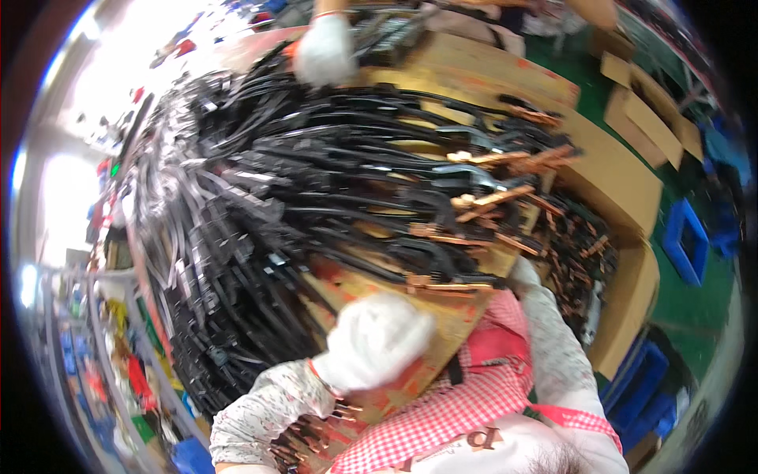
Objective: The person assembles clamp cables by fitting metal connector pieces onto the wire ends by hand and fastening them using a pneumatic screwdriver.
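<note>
My left hand (pixel 377 341), in a white glove, is over the tabletop beside the near cables. It looks curled, but its fingers are blurred and I cannot make out anything in it. My right hand (pixel 524 276), also gloved, is at the table's right edge, close to the nearest copper-coloured clamp end (pixel 450 286). Its fingers are mostly hidden. A large fan of black cables (pixel 260 197) covers the table, their ends to the right. Those ends carry dark clamps (pixel 466 178) with copper-coloured jaws (pixel 505 196).
An open cardboard box (pixel 632 292) of small copper and black parts (pixel 572 245) stands at the right. Across the table is another person's gloved hand (pixel 325 51) over the cables. Blue crates (pixel 685 241) and another open carton (pixel 643 118) are on the green floor. Shelving (pixel 95 340) lines the left.
</note>
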